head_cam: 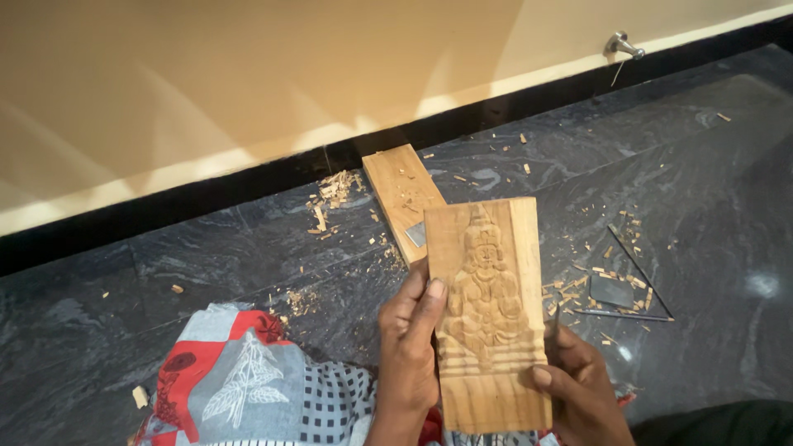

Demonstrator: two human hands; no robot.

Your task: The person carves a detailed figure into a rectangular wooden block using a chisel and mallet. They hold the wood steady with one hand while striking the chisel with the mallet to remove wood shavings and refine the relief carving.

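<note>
A light wooden panel (489,307) carved with a seated figure in relief is held upright in front of me. My left hand (410,347) grips its left edge, thumb lying on the carved face. My right hand (578,388) holds the lower right edge, thumb on the front. A thin dark tool seems to stick up from my right hand beside the panel; what it is I cannot tell.
A plain wooden plank (402,196) lies on the dark stone floor behind the panel, with wood chips (334,192) scattered around. Thin metal chisels (629,291) lie on the floor at the right. A patterned red, grey and white cloth (248,376) covers my lap. A cream wall with a black skirting (248,186) runs behind.
</note>
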